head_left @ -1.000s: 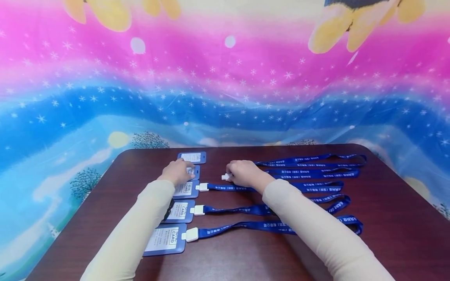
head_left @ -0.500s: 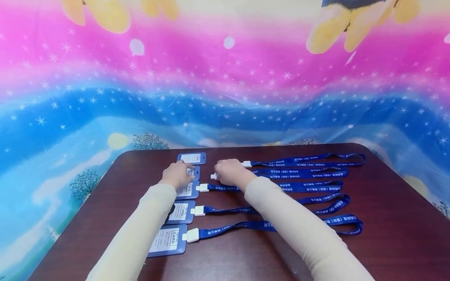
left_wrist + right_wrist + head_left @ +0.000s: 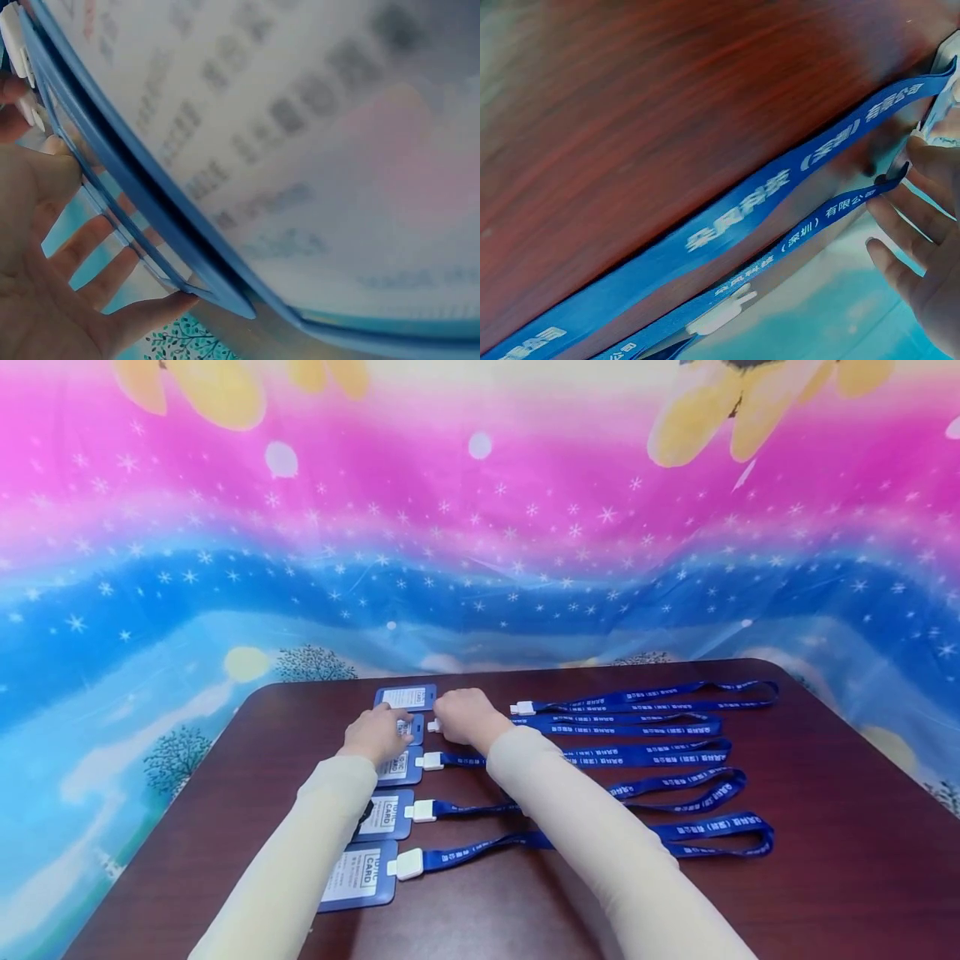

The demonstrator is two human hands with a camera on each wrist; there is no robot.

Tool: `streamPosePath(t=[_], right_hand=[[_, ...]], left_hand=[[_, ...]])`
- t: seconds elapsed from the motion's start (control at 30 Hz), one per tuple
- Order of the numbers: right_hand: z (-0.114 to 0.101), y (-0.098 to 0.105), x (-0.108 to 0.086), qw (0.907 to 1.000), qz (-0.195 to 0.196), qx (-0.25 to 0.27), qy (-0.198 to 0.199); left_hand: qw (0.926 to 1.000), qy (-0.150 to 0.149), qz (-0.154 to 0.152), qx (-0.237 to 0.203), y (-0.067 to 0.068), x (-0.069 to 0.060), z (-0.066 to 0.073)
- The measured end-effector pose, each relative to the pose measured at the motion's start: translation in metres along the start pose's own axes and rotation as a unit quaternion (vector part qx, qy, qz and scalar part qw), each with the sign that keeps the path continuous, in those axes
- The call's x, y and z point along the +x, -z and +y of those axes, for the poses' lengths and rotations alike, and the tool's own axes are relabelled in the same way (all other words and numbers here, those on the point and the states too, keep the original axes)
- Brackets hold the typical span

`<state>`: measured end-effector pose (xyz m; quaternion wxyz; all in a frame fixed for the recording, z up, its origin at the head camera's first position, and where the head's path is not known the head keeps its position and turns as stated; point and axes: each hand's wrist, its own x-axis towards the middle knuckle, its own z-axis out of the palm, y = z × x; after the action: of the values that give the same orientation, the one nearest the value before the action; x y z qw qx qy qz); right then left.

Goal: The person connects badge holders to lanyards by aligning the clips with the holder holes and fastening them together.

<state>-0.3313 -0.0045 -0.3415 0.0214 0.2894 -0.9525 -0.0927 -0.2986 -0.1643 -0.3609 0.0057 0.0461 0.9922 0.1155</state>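
My left hand lies over the second badge holder from the back, fingers spread, thumb and fingertips at its edges; the left wrist view shows the hand around a blue-edged holder. Just to the right, my right hand pinches the white clip of a blue lanyard, held close to the slot end of that holder. In the right wrist view the right hand has its fingers at the end of a strap. Whether clip and holder touch is unclear.
Three nearer badges lie joined by white clips to blue lanyards stretching right. At the back are a separate badge and a lanyard with a loose clip. A patterned cloth hangs behind the brown table.
My right hand has moved left, drawing its lanyard and clip towards the second badge from the back. The left hand has stayed at that badge.
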Motion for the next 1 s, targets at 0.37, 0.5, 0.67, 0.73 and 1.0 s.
streamPosePath(t=[0.37, 0.5, 0.67, 0.73, 1.0], right_hand=[[-0.012, 0.001, 0.007, 0.9994, 0.002, -0.033, 0.015], [-0.014, -0.002, 0.007, 0.9987, 0.013, -0.042, 0.025], [-0.019, -0.003, 0.008, 0.9986, 0.018, -0.042, 0.027], [-0.02, -0.003, 0.008, 0.9988, 0.013, -0.037, 0.029], [-0.02, -0.002, 0.013, 0.9993, 0.013, -0.027, 0.024]], left_hand=[[1.0, -0.002, -0.003, -0.007, 0.0, -0.001, -0.001], [0.9999, -0.008, 0.001, -0.008, -0.001, 0.001, -0.001], [0.9997, -0.015, 0.009, -0.015, -0.003, 0.001, -0.003], [0.9997, -0.011, 0.005, -0.019, -0.004, 0.0, -0.003], [0.9993, -0.003, 0.003, -0.036, -0.001, 0.0, -0.001]])
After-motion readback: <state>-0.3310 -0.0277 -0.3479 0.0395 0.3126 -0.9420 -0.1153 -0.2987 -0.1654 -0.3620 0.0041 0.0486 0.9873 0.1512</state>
